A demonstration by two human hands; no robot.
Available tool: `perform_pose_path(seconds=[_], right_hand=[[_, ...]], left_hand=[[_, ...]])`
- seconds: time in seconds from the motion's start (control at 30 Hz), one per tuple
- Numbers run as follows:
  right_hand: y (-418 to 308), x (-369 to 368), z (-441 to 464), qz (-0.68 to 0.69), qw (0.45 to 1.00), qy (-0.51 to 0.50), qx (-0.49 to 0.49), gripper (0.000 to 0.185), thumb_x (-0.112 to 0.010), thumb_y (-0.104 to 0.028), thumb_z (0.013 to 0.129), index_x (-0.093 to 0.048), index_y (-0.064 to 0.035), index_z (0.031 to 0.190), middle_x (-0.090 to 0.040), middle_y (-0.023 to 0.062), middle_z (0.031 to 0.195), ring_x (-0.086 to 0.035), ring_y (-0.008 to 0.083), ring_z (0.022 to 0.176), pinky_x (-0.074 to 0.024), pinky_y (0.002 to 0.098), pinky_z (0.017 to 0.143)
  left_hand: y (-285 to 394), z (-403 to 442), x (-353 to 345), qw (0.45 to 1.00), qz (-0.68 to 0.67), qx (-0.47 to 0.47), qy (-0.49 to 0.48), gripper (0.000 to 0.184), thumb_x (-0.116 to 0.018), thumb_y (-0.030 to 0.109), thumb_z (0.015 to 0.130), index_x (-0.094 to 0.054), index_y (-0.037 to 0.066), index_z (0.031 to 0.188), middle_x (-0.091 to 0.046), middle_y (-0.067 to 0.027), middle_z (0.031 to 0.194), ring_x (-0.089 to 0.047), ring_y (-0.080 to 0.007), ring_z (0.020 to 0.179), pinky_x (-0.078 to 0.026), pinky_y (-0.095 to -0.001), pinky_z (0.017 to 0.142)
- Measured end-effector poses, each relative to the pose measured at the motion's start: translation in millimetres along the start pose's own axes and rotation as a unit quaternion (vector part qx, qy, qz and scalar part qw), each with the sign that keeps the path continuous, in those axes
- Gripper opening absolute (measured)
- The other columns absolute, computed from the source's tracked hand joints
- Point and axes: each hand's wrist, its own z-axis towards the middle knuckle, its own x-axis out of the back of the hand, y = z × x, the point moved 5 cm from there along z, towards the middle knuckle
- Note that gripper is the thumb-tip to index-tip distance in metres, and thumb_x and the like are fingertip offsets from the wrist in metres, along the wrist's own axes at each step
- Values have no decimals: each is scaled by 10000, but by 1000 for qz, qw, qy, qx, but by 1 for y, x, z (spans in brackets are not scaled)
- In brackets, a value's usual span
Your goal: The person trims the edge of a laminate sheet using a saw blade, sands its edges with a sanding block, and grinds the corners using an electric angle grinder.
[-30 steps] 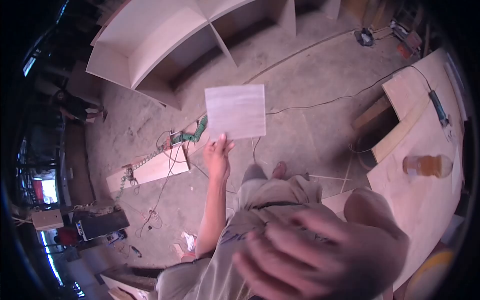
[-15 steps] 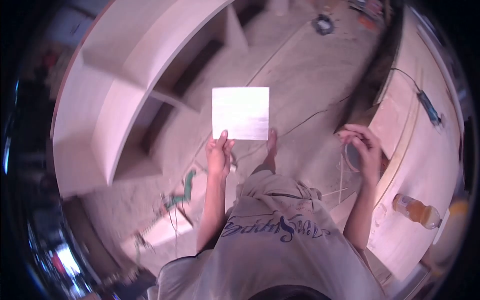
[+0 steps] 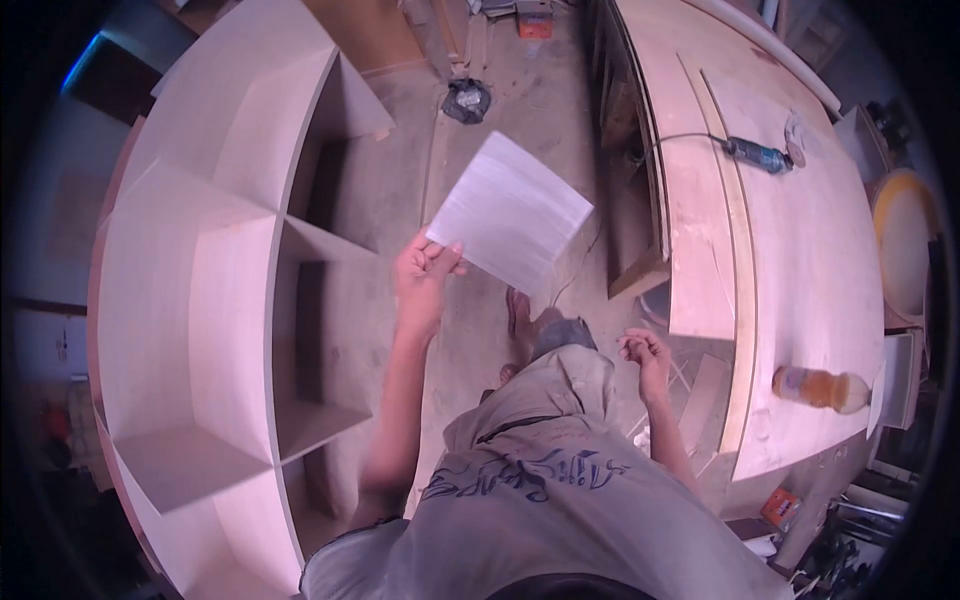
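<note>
A flat, pale square panel [image 3: 512,212] is held up in front of me, tilted so that one corner points upward. My left hand [image 3: 428,268] pinches it at its lower left corner, thumb on the near face. Low on the right, my right hand [image 3: 646,360] hangs beside my body with its fingers curled loosely; no object shows in it. Between that hand and the worktable there is a gap.
A large wooden shelf unit [image 3: 235,260] stands on the left. On the right, a worktable [image 3: 800,260] carries a corded power tool [image 3: 758,155] and a bottle of orange liquid [image 3: 820,389]. A black bag [image 3: 467,101] lies on the floor ahead.
The view has swung right, bringing the shelf unit alongside. The panel has turned from level to tilted in my left hand. My right hand has dropped from before my body to my side.
</note>
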Motion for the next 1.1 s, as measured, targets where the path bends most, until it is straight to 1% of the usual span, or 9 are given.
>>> perform_pose_path(seconds=[0.1,0.27,0.5,0.7,0.77,0.83,0.9,0.97,1.1], right_hand=[[-22,-36,58,75,997,-18,0,238,-502,-76,987,-637,24,1155,-723,93,931,-648,122,788,-489,245,717],[-171,-92,152,209,967,-65,128,320,-526,-254,1038,-578,9,1214,-694,94,924,-629,130,774,-478,245,704],[-194,-52,267,137,984,55,103,59,-587,-71,996,-594,-13,987,-697,71,801,-634,99,695,-490,219,669],[-191,36,321,123,961,237,65,316,-537,-294,1032,-636,-16,1145,-699,72,976,-635,121,797,-502,258,693],[-191,95,343,60,932,355,48,249,-574,-252,1004,-656,-53,1128,-698,51,985,-616,111,841,-502,274,712],[-178,170,380,-38,876,479,28,385,-647,-293,951,-641,4,1196,-694,72,1023,-628,146,878,-519,299,728],[-170,244,418,-183,781,597,-22,674,-733,-465,846,-603,62,1245,-627,241,1242,-616,300,1163,-502,365,946],[-173,300,456,-256,681,670,-147,864,-757,-590,771,-581,89,1275,-615,283,1274,-582,380,1233,-486,435,1010],[-172,359,501,-164,591,737,-285,930,-776,-592,706,-569,138,1244,-629,304,1241,-642,364,1157,-518,426,973]], left_hand=[[34,54,-37,1000,17,-22,-13,406,-627,11,947,-534,-42,1339,-733,-54,1038,-627,-64,788,-506,-230,701],[43,157,-85,995,16,-14,-98,482,-635,0,939,-468,-43,1389,-737,-90,1040,-647,-66,775,-519,-219,670],[-37,320,-164,972,-3,71,-225,337,-666,37,931,-541,-22,1238,-731,-70,900,-644,-74,737,-516,-215,648],[-80,427,-248,956,12,151,-252,384,-705,114,923,-565,-35,1248,-678,-23,830,-606,-70,686,-491,-222,642],[-95,460,-282,946,35,145,-288,398,-700,126,932,-573,-48,1267,-676,-16,822,-598,-63,682,-487,-222,638],[-115,495,-318,932,57,144,-328,417,-697,130,936,-578,-59,1287,-679,-11,825,-592,-57,682,-483,-221,636],[-135,530,-353,912,83,145,-374,438,-697,128,936,-579,-69,1309,-686,-7,838,-587,-51,687,-479,-217,635],[-151,561,-385,882,112,137,-437,392,-659,101,955,-596,-52,1311,-700,-10,854,-575,-39,677,-469,-206,621],[-182,611,-442,810,168,157,-539,372,-626,82,968,-604,-33,1322,-711,-14,878,-577,-35,695,-465,-199,627]])
